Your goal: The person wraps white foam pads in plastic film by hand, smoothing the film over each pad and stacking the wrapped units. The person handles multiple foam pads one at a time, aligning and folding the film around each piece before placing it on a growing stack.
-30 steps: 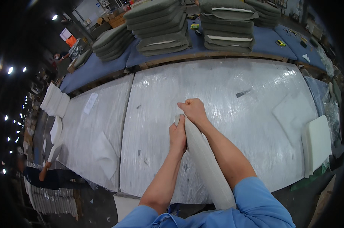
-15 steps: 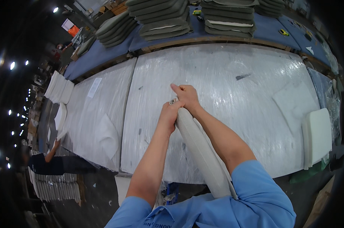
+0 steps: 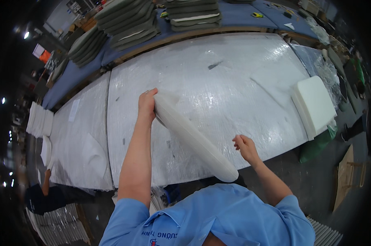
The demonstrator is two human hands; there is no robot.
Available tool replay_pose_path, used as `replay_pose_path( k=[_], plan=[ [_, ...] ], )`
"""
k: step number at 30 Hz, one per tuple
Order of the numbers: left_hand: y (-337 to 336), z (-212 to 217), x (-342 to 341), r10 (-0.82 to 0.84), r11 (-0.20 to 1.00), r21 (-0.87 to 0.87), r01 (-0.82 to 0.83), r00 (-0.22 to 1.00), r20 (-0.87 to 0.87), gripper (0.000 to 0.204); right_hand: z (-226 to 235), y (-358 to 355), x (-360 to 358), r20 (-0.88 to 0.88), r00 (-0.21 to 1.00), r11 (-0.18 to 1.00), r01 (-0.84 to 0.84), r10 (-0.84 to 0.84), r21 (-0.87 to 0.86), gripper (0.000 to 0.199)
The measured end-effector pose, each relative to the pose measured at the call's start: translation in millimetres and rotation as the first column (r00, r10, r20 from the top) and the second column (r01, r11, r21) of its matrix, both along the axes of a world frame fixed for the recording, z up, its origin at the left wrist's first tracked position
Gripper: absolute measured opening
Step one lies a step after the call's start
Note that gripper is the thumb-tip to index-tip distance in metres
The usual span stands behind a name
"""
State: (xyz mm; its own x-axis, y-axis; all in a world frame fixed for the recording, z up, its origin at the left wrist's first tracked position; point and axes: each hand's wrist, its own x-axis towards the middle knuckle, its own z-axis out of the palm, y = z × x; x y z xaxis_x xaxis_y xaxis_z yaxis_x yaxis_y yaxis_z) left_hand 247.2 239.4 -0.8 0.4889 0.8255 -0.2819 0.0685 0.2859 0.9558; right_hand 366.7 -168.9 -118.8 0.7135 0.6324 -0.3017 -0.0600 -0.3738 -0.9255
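My left hand (image 3: 147, 105) is closed on the far end of a long, light grey fabric-covered cushion (image 3: 197, 141), seen edge-on. The cushion slants from that hand down to the right, and its rounded near end is close to my blue shirt. Apart from the cushion, to the right of its near end, my right hand (image 3: 245, 148) holds nothing, its fingers loosely curled and slightly apart. Below both hands lies a wide worktable (image 3: 218, 90) wrapped in clear plastic film.
White foam pads (image 3: 316, 102) are stacked at the table's right edge. Dark green cushions (image 3: 128, 20) pile up on a blue bench (image 3: 238, 16) beyond. Another person (image 3: 44, 197) stands at far left, by a stack of white pieces (image 3: 40, 119).
My right hand has let go of the cushion's far end and drawn back toward me on the right. My left hand keeps hold. The cushion has tilted, and the view has turned right.
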Motion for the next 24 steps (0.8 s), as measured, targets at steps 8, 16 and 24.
replay_pose_path(
  k=[8, 16, 24],
  plan=[
    [0, -4, 9, -0.032, 0.999, -0.012, 0.032, 0.999, -0.001, 0.026, 134, -44, -51, 0.007, 0.983, 0.953, -0.177, 0.181, 0.246, 0.055],
    [1, -8, 12, 0.065, 0.996, 0.059, -0.064, 0.998, -0.019, 0.021, 197, 64, -57, 0.288, 0.648, 0.709, -0.666, 0.704, -0.234, 0.095],
    [6, -14, -5, 0.092, 0.993, 0.067, -0.094, 0.995, 0.025, 0.023, 168, 232, -43, 0.385, 0.593, 0.703, -0.645, 0.707, -0.299, 0.111]
  ],
)
